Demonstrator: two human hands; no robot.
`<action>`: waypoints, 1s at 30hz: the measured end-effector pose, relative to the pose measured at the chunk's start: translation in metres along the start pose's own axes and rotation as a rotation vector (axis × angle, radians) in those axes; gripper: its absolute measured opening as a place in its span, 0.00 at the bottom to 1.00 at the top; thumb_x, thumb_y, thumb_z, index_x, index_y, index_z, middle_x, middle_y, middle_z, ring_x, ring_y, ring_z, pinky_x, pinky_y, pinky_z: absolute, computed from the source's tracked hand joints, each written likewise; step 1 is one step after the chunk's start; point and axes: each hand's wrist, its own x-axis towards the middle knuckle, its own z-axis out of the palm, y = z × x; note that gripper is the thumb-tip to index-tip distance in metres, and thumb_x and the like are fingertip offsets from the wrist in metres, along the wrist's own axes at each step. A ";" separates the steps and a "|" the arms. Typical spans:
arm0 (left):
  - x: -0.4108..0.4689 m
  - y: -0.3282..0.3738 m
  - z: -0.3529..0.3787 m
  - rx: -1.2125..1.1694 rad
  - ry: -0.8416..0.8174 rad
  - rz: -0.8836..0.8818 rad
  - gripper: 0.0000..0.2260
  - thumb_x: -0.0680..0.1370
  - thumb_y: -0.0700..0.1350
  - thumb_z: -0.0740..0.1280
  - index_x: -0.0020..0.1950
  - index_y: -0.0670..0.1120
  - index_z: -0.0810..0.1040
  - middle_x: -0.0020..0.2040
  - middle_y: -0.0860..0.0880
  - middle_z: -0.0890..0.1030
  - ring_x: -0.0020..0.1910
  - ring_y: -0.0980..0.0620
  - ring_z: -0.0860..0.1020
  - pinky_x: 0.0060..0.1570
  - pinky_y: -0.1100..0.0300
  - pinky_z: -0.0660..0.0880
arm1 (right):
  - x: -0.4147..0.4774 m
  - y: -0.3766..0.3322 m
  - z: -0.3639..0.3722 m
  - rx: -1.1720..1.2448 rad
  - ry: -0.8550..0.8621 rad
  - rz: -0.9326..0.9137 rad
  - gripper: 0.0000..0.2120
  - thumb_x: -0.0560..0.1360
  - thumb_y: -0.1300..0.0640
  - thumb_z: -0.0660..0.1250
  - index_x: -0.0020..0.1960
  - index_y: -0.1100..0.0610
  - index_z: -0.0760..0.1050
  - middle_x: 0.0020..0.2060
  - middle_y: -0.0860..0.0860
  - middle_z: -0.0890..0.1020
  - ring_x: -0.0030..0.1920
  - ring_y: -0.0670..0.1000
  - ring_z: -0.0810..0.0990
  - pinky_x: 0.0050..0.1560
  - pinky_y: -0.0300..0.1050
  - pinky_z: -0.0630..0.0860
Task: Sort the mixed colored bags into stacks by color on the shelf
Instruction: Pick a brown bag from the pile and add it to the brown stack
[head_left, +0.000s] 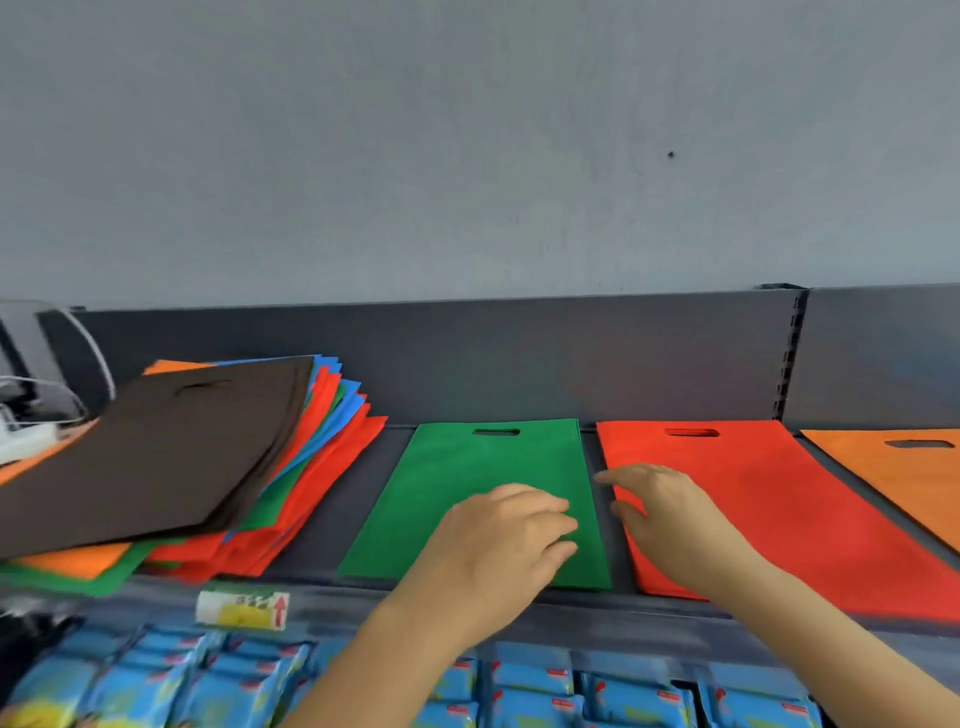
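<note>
On the dark shelf (358, 499) three colours are started side by side: a green bag (467, 467), a red bag (753, 493) and an orange bag (909, 467), each seemingly only a bag or so deep, so the sorting looks barely begun. The left hand (498, 540) rests on the green bag, fingers loosely bent and gripping nothing, while the right hand (670, 514) touches the red bag's left edge with fingers outstretched. The mixed pile (322, 457) at left, topped by a brown bag (156, 457), is not yet dealt out

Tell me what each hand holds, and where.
Nothing is gripped. The left hand rests on the green bag near its right edge; the right hand touches the red bag at its left edge.
</note>
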 end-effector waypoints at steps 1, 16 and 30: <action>-0.012 -0.013 -0.013 0.013 0.013 -0.028 0.15 0.74 0.54 0.58 0.47 0.54 0.84 0.49 0.59 0.83 0.49 0.59 0.79 0.44 0.65 0.78 | 0.007 -0.019 0.009 0.010 -0.038 -0.054 0.19 0.76 0.61 0.61 0.67 0.53 0.71 0.64 0.49 0.75 0.66 0.50 0.71 0.65 0.39 0.64; -0.181 -0.204 -0.149 0.183 -0.161 -0.613 0.40 0.66 0.75 0.51 0.74 0.58 0.58 0.73 0.61 0.61 0.73 0.61 0.55 0.67 0.63 0.56 | 0.071 -0.259 0.098 0.132 -0.144 -0.426 0.28 0.77 0.43 0.61 0.74 0.48 0.59 0.71 0.44 0.66 0.70 0.45 0.63 0.66 0.34 0.57; -0.196 -0.266 -0.150 0.168 -0.049 -0.659 0.15 0.81 0.56 0.50 0.36 0.53 0.64 0.34 0.55 0.71 0.42 0.48 0.75 0.37 0.57 0.60 | 0.085 -0.292 0.117 0.507 0.011 -0.024 0.19 0.74 0.51 0.68 0.64 0.50 0.72 0.53 0.45 0.81 0.50 0.44 0.80 0.56 0.42 0.75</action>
